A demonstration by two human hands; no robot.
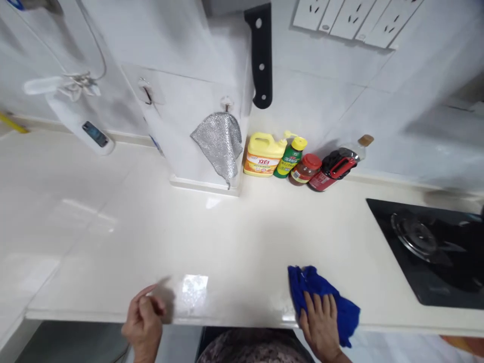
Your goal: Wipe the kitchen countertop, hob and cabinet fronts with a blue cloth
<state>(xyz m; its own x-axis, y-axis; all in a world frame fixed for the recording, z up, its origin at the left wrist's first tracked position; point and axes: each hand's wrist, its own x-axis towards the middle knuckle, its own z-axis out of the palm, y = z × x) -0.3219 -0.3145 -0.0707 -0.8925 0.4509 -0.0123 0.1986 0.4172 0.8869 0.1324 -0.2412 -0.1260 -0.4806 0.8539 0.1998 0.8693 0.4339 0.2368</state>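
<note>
My right hand [320, 326] lies flat with fingers stretched out on a blue cloth [308, 288] at the front edge of the white countertop [234, 232]. My left hand [144, 321] rests at the counter's front edge to the left, fingers curled in a loose fist with the thumb and forefinger pinched together; nothing shows in it. A shiny wet patch [194, 288] lies on the counter just right of the left hand.
At the back stand a yellow detergent jug [262, 155], a green bottle [289, 157], a red-lidded jar [305, 169] and a dark bottle with red handle [335, 169]. A silver cloth [219, 143] and a knife [260, 55] hang above. A black gas hob [431, 249] sits right.
</note>
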